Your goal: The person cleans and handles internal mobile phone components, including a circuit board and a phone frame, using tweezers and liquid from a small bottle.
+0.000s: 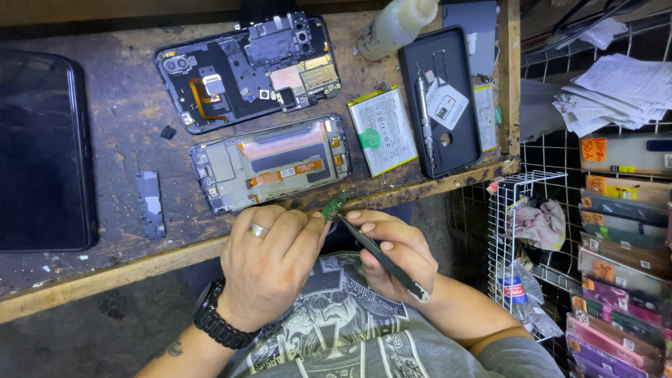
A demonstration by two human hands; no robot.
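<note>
My left hand (pixel 269 262), with a ring and a black wristwatch, pinches a small green circuit board (pixel 334 205) just off the bench's front edge. My right hand (pixel 395 252) holds black tweezers (pixel 385 257) whose tips touch the board. Just beyond on the wooden bench (pixel 105 273) lies an opened phone frame (pixel 269 162) with orange flex cables. Behind it lies the phone's back housing (pixel 248 68) with its dark inner parts exposed.
A white battery (pixel 382 130), a black phone case (pixel 441 98) holding a screwdriver and a card, and a plastic bottle (pixel 395 24) sit at right. A dark tablet (pixel 42 150) lies left, beside a small grey part (pixel 150 203). Wire racks (pixel 532 210) with papers and packets stand right.
</note>
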